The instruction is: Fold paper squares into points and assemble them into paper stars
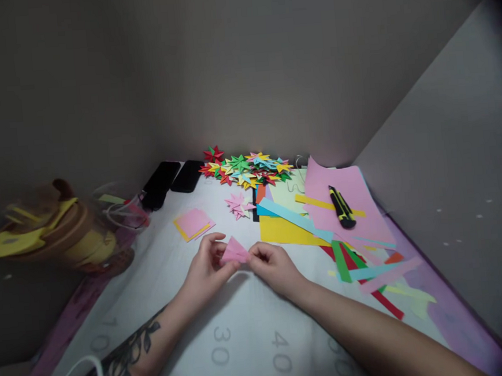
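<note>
A small folded pink paper piece (234, 250) is held just above the white cutting mat (245, 339). My left hand (206, 268) pinches its left side with fingers closed. My right hand (273, 265) pinches its right corner, fingers curled. Both hands meet at the middle of the mat. Small pink and yellow paper squares (193, 223) lie to the left behind my hands. Two finished pink stars (238, 205) lie just beyond the hands.
A heap of coloured paper stars (246, 170) sits at the back. Coloured sheets and strips (324, 228) spread at the right, with a yellow-black utility knife (342, 207) on a pink sheet. Two black phones (173, 179) lie back left. A brown-yellow object (50, 230) stands at left.
</note>
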A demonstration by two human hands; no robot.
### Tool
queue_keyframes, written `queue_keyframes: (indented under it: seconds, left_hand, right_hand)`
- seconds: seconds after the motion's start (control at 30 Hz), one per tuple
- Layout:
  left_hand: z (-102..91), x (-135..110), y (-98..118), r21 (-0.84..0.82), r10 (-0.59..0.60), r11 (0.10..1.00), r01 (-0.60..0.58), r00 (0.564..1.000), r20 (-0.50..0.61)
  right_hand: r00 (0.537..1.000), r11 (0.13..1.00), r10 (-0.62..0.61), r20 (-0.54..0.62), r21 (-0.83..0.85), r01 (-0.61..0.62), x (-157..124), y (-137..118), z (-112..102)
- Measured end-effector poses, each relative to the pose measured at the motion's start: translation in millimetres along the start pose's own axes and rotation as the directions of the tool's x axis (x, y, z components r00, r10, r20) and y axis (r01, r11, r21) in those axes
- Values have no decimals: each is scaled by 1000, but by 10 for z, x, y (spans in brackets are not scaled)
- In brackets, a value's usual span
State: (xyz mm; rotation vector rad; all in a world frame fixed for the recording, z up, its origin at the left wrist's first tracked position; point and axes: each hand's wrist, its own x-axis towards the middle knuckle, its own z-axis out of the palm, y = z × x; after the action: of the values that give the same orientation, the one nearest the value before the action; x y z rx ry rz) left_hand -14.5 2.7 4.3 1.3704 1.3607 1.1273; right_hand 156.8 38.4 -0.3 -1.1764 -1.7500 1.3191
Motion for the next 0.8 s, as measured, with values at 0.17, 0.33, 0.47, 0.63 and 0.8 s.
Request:
queue_keyframes:
  seconds: [0.17,0.33,0.47,0.63,0.8]
  left_hand:
    - [53,-20,35,-55,-118,991,118,993,8]
    - [23,3,50,-178,-181,967,184,983,32]
    - [-15,21,50,-173,-172,970,172,985,12]
    - [-159,-16,52,155,73,987,-47,983,-166]
    - [-249,-89,38,476,485,737,-480,866,123]
  right_hand:
    - [997,998,-45,66,-39,48,-22,3,50]
    - [996,997,-62,65,-46,65,-15,5,53]
    - [997,998,-57,46,-17,58,-9,14,20]
    - [994,998,-56,-93,24,59,7,61,-45]
    - [958,965,-263,-110,-27,262,-24,43,-59]
